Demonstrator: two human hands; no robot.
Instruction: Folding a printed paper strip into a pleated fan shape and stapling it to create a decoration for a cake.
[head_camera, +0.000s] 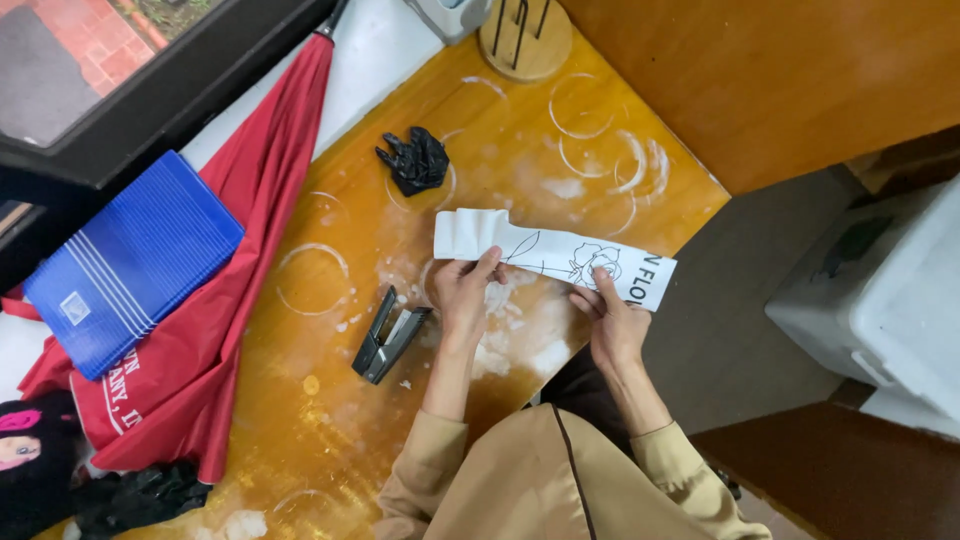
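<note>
Left hand: your left hand (463, 290) pinches the paper strip (553, 256) near its middle, fingers (487, 264) closed on its lower edge.
Right hand: your right hand (612, 325) grips the strip's printed end, fingers shut on it.
Paper strip: white with a line-drawn flower, held just above the table (330, 400).
Stapler: black stapler (388, 336) lies left of your left hand.
Glove: crumpled black glove (414, 160) farther up the table.
Umbrella: red umbrella (230, 290) along the left edge, blue folder (130, 260) resting on it.

Both hands reach forward, left hand (462, 292) and right hand (612, 322) pinching, thumbs up.
</note>
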